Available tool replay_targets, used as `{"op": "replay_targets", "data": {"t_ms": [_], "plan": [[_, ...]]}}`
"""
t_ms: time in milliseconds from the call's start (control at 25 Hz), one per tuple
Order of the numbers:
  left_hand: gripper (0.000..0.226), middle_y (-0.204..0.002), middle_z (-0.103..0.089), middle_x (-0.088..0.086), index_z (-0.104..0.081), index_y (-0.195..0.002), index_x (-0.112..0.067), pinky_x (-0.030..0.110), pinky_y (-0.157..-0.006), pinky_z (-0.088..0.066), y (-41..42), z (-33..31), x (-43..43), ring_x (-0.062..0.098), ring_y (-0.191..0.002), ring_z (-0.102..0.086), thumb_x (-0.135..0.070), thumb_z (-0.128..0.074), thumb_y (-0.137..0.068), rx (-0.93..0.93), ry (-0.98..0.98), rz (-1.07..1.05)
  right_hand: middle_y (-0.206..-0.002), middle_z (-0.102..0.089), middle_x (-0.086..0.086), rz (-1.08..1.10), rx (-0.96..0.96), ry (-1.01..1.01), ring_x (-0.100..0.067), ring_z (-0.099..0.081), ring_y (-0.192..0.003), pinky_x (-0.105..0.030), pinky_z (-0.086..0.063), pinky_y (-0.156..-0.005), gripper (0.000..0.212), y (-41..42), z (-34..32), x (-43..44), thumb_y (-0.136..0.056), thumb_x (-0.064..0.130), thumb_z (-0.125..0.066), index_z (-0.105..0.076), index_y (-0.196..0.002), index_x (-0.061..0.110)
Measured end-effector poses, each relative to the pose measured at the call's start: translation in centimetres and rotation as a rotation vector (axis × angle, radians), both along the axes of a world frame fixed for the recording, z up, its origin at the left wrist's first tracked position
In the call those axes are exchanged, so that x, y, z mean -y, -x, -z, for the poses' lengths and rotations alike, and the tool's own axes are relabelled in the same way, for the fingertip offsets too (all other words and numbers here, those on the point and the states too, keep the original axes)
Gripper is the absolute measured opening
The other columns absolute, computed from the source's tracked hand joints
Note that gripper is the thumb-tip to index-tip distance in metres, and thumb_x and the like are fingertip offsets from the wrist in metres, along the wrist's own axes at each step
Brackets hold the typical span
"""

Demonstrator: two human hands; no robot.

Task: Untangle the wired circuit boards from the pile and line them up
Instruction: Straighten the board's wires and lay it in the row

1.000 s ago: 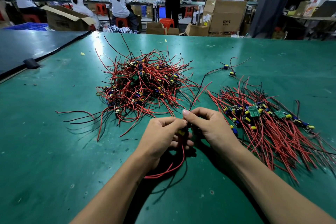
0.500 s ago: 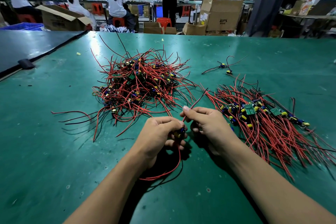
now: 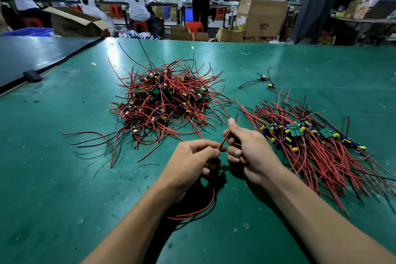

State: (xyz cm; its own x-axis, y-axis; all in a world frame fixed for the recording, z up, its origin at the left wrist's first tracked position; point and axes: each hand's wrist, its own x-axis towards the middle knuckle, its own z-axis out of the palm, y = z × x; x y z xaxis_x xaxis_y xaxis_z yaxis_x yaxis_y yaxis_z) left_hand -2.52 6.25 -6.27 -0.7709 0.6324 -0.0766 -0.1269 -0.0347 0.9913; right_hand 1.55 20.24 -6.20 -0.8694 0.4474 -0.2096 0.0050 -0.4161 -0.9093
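Both hands meet at lower centre: left hand (image 3: 192, 159) grips one wired circuit board (image 3: 212, 165), right hand (image 3: 251, 153) pinches its red wire (image 3: 224, 140), tangled pile (image 3: 167, 96) above them, lined-up row (image 3: 310, 141) at right.

the left hand (image 3: 192, 161) is gripping a small wired board (image 3: 212, 165) (mostly hidden by the fingers) just above the green table (image 3: 64, 178), its leads trailing down toward the person. the right hand (image 3: 248, 150) is pinching a red wire (image 3: 224, 140) rising from that board. the tangled pile (image 3: 167, 100) is lying beyond the hands, the lined-up row (image 3: 310, 141) to their right.
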Motion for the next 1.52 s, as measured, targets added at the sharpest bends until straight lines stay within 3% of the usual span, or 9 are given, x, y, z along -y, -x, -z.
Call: {"op": "replay_targets", "data": {"t_ms": [80, 240, 360, 520, 840, 960, 1200, 1400, 1520], "plan": [[0.02, -0.057, -0.061, -0.004, -0.073, -0.078, -0.009, 0.018, -0.041, -0.044, 0.0, 0.1, -0.1, 0.008, -0.045, -0.054, -0.003, -0.059, -0.092, -0.026, -0.016, -0.042, -0.055, -0.054, 0.001, -0.093, -0.01, -0.15, -0.008, -0.042, -0.036, -0.016, -0.034, -0.037, 0.039, -0.4, 0.3, 0.9, -0.093, 0.043, -0.065, -0.07, -0.083, 0.006], [0.028, -0.059, -0.065, -0.004, -0.071, -0.068, -0.009, 0.019, -0.039, -0.044, -0.1, 0.1, 0.1, 0.012, -0.041, -0.055, -0.003, -0.059, -0.092, -0.015, -0.039, -0.031, -0.067, -0.069, -0.005, -0.23, -0.049, -0.223, -0.012, -0.062, -0.052, -0.023, -0.049, -0.048, 0.038, -0.8, 0.9, 1.4, -0.086, 0.045, -0.072, -0.077, -0.089, 0.008], [0.021, -0.071, -0.067, 0.009, -0.07, -0.071, -0.005, 0.021, -0.041, -0.045, 0.1, 0.2, 0.3, 0.018, -0.045, -0.056, -0.006, -0.062, -0.091, 0.004, -0.035, 0.019, -0.049, -0.055, 0.001, -0.273, 0.024, -0.334, -0.009, -0.048, -0.039, -0.018, -0.037, -0.041, 0.046, -0.9, 0.6, 0.1, -0.09, 0.053, -0.066, -0.078, -0.092, 0.008], [0.019, -0.058, -0.061, 0.007, -0.069, -0.071, -0.009, 0.022, -0.049, -0.044, 0.1, 0.2, 0.5, 0.018, -0.048, -0.056, -0.012, -0.065, -0.089, 0.018, -0.036, 0.084, -0.045, -0.038, -0.002, -0.247, 0.069, -0.374, -0.011, -0.028, -0.039, -0.019, -0.021, -0.044, 0.052, -0.8, 0.7, -1.7, -0.092, 0.055, -0.059, -0.077, -0.093, 0.006], [0.018, -0.056, -0.059, 0.006, -0.07, -0.071, -0.009, 0.03, -0.058, -0.039, 0.1, 0.0, 0.6, 0.021, -0.053, -0.056, -0.016, -0.066, -0.087, 0.036, -0.032, 0.098, -0.041, -0.04, -0.002, 0.078, 0.019, -0.452, -0.012, -0.031, -0.034, -0.017, -0.024, -0.041, 0.041, -0.2, 0.8, -2.8, -0.097, 0.042, -0.062, -0.074, -0.075, 0.01], [0.018, -0.057, -0.06, 0.005, -0.072, -0.07, -0.011, 0.032, -0.06, -0.038, 0.2, 0.0, 0.7, 0.02, -0.053, -0.056, -0.018, -0.066, -0.086, 0.043, -0.019, 0.099, -0.044, -0.049, 0.003, 0.072, 0.045, -0.303, -0.01, -0.033, -0.037, -0.019, -0.026, -0.04, 0.052, 0.1, 0.6, -2.7, -0.103, 0.045, -0.048, -0.077, -0.078, 0.01], [0.015, -0.057, -0.06, 0.009, -0.072, -0.072, -0.011, 0.034, -0.061, -0.037, 0.5, -0.2, 0.9, 0.021, -0.052, -0.056, -0.024, -0.069, -0.079, 0.089, -0.018, 0.149, -0.066, -0.053, 0.001, -0.208, -0.092, 0.378, -0.006, -0.028, -0.037, -0.016, -0.021, -0.035, 0.053, -0.4, -1.1, -3.7, -0.1, 0.039, -0.044, -0.075, -0.068, 0.01], [0.017, -0.059, -0.06, 0.009, -0.072, -0.077, -0.006, 0.031, -0.062, -0.042, 0.3, -0.2, 1.0, 0.02, -0.055, -0.057, -0.022, -0.068, -0.079, 0.091, -0.02, 0.213, -0.062, -0.044, -0.001, -0.28, -0.114, 0.449, -0.009, -0.028, -0.04, -0.019, -0.03, -0.035, 0.04, -1.1, -1.5, -3.6, -0.093, 0.032, -0.05, -0.056, -0.059, 0.011], [0.017, -0.061, -0.061, 0.01, -0.072, -0.078, -0.006, 0.032, -0.063, -0.041, 0.3, -0.4, 1.1, 0.021, -0.057, -0.057, -0.023, -0.068, -0.081, 0.077, -0.004, 0.207, -0.063, -0.045, -0.002, -0.229, -0.072, 0.503, -0.007, -0.032, -0.038, -0.018, -0.03, -0.033, 0.037, -0.6, -1.1, -3.3, -0.092, 0.032, -0.053, -0.061, -0.066, 0.007]]}}
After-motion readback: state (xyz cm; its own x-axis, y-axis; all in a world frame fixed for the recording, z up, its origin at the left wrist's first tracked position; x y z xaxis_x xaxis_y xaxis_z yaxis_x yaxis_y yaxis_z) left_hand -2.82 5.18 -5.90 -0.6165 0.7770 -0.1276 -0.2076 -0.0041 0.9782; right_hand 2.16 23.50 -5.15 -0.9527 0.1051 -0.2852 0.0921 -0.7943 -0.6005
